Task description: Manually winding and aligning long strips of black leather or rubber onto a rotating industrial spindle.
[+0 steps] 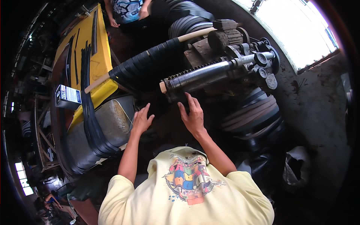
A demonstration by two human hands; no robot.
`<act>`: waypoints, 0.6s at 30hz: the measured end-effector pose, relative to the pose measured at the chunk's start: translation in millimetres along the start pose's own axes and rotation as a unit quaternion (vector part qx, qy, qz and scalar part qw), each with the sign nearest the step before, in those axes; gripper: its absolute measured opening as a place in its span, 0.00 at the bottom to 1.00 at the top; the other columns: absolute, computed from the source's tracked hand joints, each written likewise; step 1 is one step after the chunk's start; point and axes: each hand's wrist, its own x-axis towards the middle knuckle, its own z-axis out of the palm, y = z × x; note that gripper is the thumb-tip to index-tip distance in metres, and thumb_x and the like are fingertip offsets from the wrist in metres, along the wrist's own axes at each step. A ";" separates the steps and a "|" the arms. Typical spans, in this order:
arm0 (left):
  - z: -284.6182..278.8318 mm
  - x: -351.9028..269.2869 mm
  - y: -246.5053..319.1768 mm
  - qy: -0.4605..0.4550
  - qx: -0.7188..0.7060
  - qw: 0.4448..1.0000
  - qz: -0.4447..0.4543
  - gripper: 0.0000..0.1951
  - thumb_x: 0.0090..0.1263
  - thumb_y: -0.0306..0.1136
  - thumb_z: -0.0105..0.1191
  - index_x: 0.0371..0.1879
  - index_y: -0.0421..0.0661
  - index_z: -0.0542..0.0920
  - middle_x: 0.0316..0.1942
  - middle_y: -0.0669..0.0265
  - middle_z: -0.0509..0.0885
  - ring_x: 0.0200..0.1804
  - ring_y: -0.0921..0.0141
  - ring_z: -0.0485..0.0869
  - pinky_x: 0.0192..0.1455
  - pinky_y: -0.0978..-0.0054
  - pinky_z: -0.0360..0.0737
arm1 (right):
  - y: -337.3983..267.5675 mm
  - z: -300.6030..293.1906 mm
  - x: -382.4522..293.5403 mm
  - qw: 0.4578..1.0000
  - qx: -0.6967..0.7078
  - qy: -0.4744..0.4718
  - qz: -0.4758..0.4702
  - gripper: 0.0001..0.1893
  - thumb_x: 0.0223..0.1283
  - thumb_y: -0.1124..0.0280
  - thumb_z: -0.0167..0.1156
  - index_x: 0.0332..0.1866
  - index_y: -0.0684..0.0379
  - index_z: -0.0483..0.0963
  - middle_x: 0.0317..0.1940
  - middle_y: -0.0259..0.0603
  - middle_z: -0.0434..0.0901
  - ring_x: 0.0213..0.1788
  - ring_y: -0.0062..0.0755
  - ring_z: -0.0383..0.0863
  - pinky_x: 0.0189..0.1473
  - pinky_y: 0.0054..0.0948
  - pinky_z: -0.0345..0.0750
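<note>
My left hand [142, 119] is empty, fingers apart, beside the end of the padded workbench. My right hand [193, 112], also empty with fingers spread, is just below the near end of a machine's shiny metal roller [199, 74]. A small wooden block [162, 87] sits at that roller's end. Behind both hands, a wooden pole [194, 34] wound with black strips [146, 60] reaches from the bench towards an electric motor [225, 39]. Long black strips [97, 126] drape over the bench's near edge.
A yellow sheet [102, 53] covers part of the bench, with a printed metal can [68, 97] at its left. Stacked strip coils [253, 115] stand at right, below the machine's gauges or wheels [261, 59]. Another person [128, 11] stands beyond the bench. A pale sack [295, 166] lies lower right.
</note>
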 end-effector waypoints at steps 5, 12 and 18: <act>-56.5 71.6 47.4 0.179 -0.168 0.964 0.101 0.20 0.80 0.37 0.55 0.68 0.44 0.78 0.57 0.53 0.87 0.61 0.53 0.85 0.65 0.62 0.80 | -2.2 4.6 11.0 0.999 -0.035 -0.001 0.009 0.26 0.67 0.66 0.68 0.67 0.66 0.73 0.51 0.57 0.81 0.47 0.57 0.86 0.47 0.44 0.84; -89.2 161.7 102.5 0.012 -0.354 0.920 0.170 0.21 0.83 0.45 0.54 0.65 0.42 0.82 0.59 0.61 0.87 0.62 0.67 0.84 0.66 0.70 0.78 | -1.7 8.3 12.5 0.996 -0.083 0.023 0.000 0.26 0.65 0.66 0.70 0.65 0.64 0.75 0.50 0.55 0.81 0.47 0.56 0.85 0.49 0.45 0.82; -94.1 191.8 111.3 -0.221 -0.317 0.921 0.044 0.29 0.80 0.62 0.52 0.61 0.48 0.85 0.51 0.68 0.86 0.48 0.73 0.82 0.53 0.72 0.79 | 2.1 7.7 13.3 0.995 -0.092 0.032 -0.015 0.25 0.63 0.67 0.71 0.64 0.64 0.76 0.48 0.53 0.81 0.46 0.56 0.84 0.49 0.45 0.81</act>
